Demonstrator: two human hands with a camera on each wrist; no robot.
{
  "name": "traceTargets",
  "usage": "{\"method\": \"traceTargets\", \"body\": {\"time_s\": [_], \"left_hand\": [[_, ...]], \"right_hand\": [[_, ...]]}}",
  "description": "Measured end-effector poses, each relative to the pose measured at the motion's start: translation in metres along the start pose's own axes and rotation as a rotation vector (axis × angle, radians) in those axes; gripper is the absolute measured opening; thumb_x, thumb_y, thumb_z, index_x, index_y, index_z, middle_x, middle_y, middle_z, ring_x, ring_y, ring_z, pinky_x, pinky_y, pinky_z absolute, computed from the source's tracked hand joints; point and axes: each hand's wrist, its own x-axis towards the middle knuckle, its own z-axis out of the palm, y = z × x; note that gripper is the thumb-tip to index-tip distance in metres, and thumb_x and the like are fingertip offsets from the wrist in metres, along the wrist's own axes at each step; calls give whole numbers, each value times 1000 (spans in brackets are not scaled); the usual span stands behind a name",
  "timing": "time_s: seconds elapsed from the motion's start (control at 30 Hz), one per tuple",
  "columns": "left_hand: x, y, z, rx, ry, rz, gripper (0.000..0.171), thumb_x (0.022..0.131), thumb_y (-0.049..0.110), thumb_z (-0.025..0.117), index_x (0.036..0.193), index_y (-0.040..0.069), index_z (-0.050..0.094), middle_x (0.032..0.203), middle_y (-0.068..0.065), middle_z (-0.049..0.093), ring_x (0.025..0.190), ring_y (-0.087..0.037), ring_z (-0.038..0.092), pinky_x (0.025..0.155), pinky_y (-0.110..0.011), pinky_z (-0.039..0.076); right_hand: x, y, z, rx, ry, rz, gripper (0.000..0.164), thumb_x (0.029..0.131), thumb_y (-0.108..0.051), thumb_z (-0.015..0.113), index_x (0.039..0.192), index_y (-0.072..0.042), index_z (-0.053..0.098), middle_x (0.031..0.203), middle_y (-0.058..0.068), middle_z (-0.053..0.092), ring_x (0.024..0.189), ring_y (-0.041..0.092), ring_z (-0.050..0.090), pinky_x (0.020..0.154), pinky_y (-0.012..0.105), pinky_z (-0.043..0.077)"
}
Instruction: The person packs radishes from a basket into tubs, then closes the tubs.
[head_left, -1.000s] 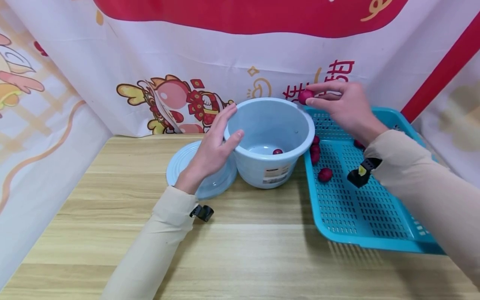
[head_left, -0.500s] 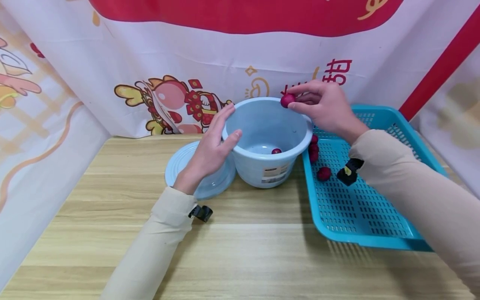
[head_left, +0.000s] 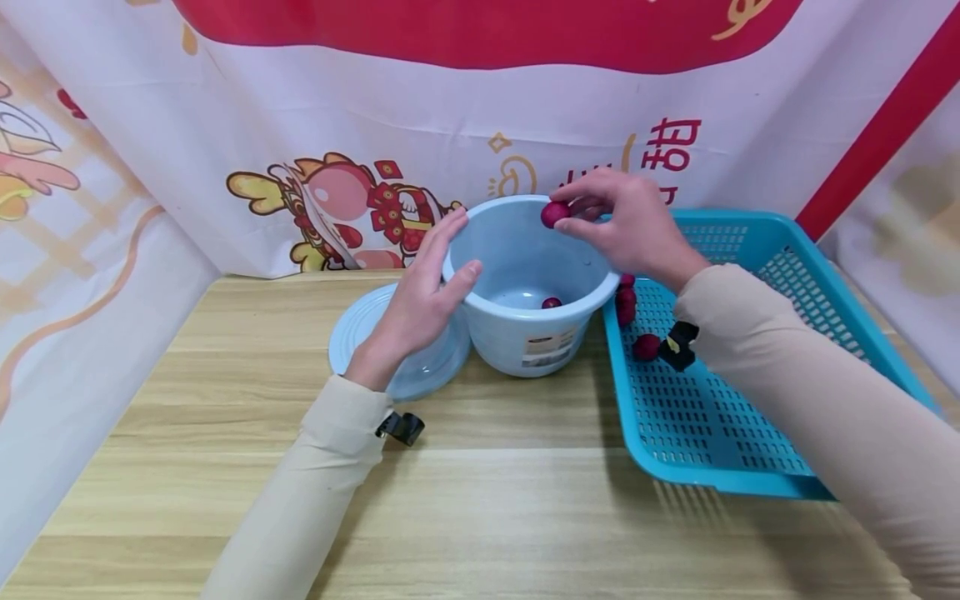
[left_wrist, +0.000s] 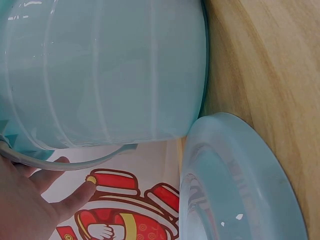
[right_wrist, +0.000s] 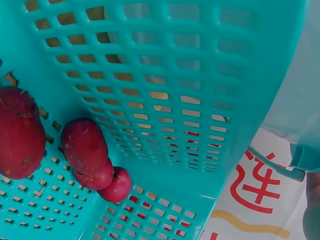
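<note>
My right hand (head_left: 630,223) pinches a small red radish (head_left: 555,214) between fingertips and thumb, over the back right of a light-blue bucket's mouth. The bucket (head_left: 528,337) stands upright, and one radish (head_left: 551,303) shows at its bottom. My left hand (head_left: 420,304) rests against the bucket's left rim, fingers extended along it and thumb at the edge. In the left wrist view, fingers of the left hand (left_wrist: 30,205) reach past the bucket's thin handle (left_wrist: 75,164). Several more radishes (right_wrist: 85,145) lie in a teal basket (right_wrist: 175,185), most against its left wall.
The bucket's round light-blue lid (head_left: 360,329) lies on the wooden table (head_left: 480,500), left of the bucket and partly behind the left hand. The slotted basket stands close to the bucket's right side, under the right forearm. A printed white cloth (head_left: 337,100) hangs behind.
My right hand has carried the radish leftward from above the basket's back corner to over the bucket's mouth, slightly lower. The left hand keeps its place at the rim.
</note>
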Motion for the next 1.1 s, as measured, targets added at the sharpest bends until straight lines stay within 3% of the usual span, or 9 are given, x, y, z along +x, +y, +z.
{"method": "traceTargets", "body": {"time_s": [0.37,1.1], "left_hand": [[1,0,0,-13,-2,2,74,104,51,48,169,23,28,178,10,19,165,-19,22,129,-64,29],[1,-1,0,-5,-2,-3,75,103,53,48,169,23,27,178,10,18,165,-21,23,127,-65,31]], "right_hand": [[-1,1,2,-100,-15,-81,45,94,-20,82,138,-16,72,129,11,67,114,29,65,95,51,62],[-1,2,4,-103,-27,-69,45,93,-19,82,136,-15,73,129,12,67,117,31,62,96,52,60]]}}
